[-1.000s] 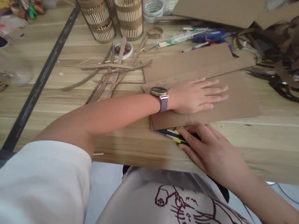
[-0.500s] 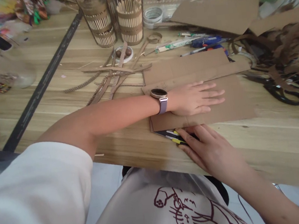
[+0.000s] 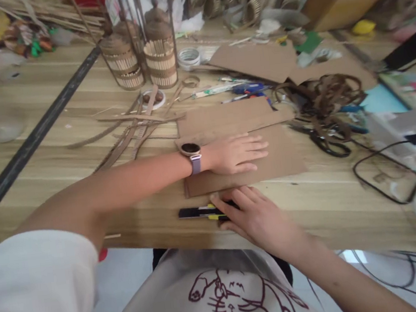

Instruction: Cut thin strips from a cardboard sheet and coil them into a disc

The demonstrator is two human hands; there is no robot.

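Observation:
My left hand point(image 3: 238, 152) lies flat, fingers stretched out, on a brown cardboard sheet point(image 3: 283, 160) on the wooden table point(image 3: 82, 170). A watch with a purple strap point(image 3: 192, 156) is on that wrist. Just below the sheet's near edge, my right hand point(image 3: 252, 213) rests with its fingers on a black and yellow utility knife point(image 3: 199, 212) that lies on the table. Another cardboard piece point(image 3: 226, 118) lies right behind the sheet.
Cardboard strips point(image 3: 130, 132) lie left of the sheets. Two stick-and-cardboard lanterns point(image 3: 144, 60) stand at the back, with a tape roll point(image 3: 188, 57) beside them. Black scissors point(image 3: 327, 145), tangled strips point(image 3: 321, 95) and a black cable point(image 3: 386, 175) are on the right. A black bar point(image 3: 30, 143) crosses the left.
The camera has tilted up and drawn back, showing more of the far table. The knife now lies clear of the cardboard's edge under my right fingers. My left hand stays flat on the sheet.

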